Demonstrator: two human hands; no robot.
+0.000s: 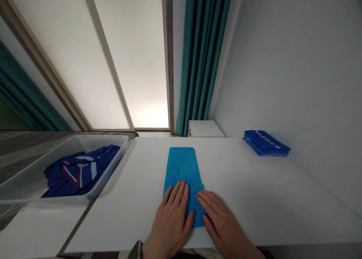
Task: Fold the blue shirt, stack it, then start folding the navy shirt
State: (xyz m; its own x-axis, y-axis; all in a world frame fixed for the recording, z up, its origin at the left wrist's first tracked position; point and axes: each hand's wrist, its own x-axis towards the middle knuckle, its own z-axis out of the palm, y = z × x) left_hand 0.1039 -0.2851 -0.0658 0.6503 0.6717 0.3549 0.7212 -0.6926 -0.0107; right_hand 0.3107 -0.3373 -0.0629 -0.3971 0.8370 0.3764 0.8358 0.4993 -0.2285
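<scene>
A light blue garment, folded into a long narrow strip, lies on the white table and runs away from me. My left hand lies flat on the strip's near end, fingers stretched out and close together. My right hand rests flat beside it, its fingers on the strip's near right corner and on the table. Neither hand holds anything.
A grey plastic bin at the left holds a crumpled dark blue garment with white and red trim. A stack of folded blue clothes sits at the table's far right by the wall. A small white cabinet and teal curtains stand behind.
</scene>
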